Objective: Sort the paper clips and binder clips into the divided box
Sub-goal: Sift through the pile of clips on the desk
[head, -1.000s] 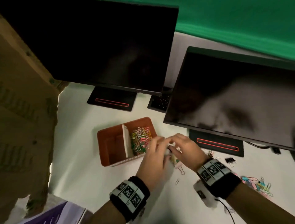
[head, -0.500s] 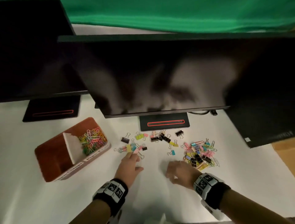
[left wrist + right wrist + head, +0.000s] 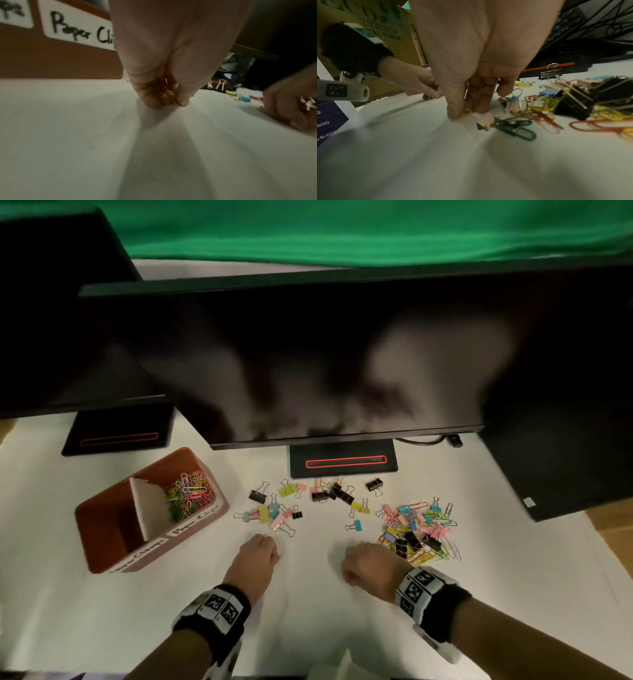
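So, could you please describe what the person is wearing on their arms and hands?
Both forearms are bare, with no sleeves or gloves. The left wrist carries a black band with white panels printed with square black-and-white markers, and the right wrist wears a matching one. White plastic camera housings hang under both bands. The left hand and right hand wear nothing that shows.

Divided box (image 3: 102, 542) left of clips (image 3: 416, 530)

I am seeing the white tabletop (image 3: 102, 621) looking like matt, faintly creased paper or cloth. The terracotta divided box (image 3: 102, 556) is showing smooth plastic walls, a white card-like divider and white handwritten labels. The coloured coated-wire paper clips (image 3: 513, 128) are shining glossy. The black binder clips (image 3: 573, 102) are showing painted bodies and bright metal wire handles. The dark monitor screen (image 3: 342, 364) is reflecting softly.
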`<state>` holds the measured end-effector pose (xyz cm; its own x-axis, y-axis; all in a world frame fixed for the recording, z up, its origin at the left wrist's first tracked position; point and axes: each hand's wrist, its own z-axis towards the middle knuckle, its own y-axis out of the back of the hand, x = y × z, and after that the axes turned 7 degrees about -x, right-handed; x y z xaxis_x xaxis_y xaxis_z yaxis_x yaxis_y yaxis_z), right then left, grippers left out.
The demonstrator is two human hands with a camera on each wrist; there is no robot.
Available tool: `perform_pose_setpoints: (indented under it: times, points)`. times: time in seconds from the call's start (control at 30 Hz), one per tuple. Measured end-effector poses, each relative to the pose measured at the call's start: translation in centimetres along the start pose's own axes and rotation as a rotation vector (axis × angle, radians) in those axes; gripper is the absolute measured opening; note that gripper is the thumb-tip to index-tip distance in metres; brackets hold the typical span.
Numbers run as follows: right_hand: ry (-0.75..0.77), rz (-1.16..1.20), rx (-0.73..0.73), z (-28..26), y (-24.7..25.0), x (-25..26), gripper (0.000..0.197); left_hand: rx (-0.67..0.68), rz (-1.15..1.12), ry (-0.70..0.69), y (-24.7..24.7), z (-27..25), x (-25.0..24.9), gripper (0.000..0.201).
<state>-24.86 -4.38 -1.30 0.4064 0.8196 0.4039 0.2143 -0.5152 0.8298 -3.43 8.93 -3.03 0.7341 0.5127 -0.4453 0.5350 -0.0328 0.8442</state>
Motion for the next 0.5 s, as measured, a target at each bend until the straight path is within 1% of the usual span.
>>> perform_pose_setpoints:
  times: [0.07,0.13,0.2,0.27,0.37,0.43,0.5]
  points:
    - [-0.035,0.162,-0.040,-0.6,0.8,-0.7,0.015,0.055,-0.009,-0.057,0.2,0.1,-0.7,0.014]
    - [-0.057,0.268,-0.108,-1.4,1.6,-1.9,0.015,0.054,-0.059,-0.130,0.3,0.5,-1.8,0.009]
    - [-0.089,0.307,-0.181,-2.4,2.6,-3.5,0.015,0.033,-0.111,-0.190,0.2,1.1,-3.4,0.017]
    - [-0.155,0.297,-0.246,-3.5,3.6,-5.8,0.014,0.026,-0.162,-0.253,-0.1,1.9,-5.4,0.016]
    - [-0.274,0.214,-0.338,-5.7,4.6,-9.5,0.012,0.060,-0.223,-0.330,-0.9,2.8,-9.0,0.016]
    - [-0.355,0.146,-0.369,-7.3,5.2,-11.5,0.012,0.089,-0.225,-0.373,-1.6,3.2,-11.6,0.018]
    - [-0.394,0.109,-0.377,-8.5,5.4,-12.9,0.012,0.104,-0.216,-0.389,-2.5,3.6,-14.1,0.022]
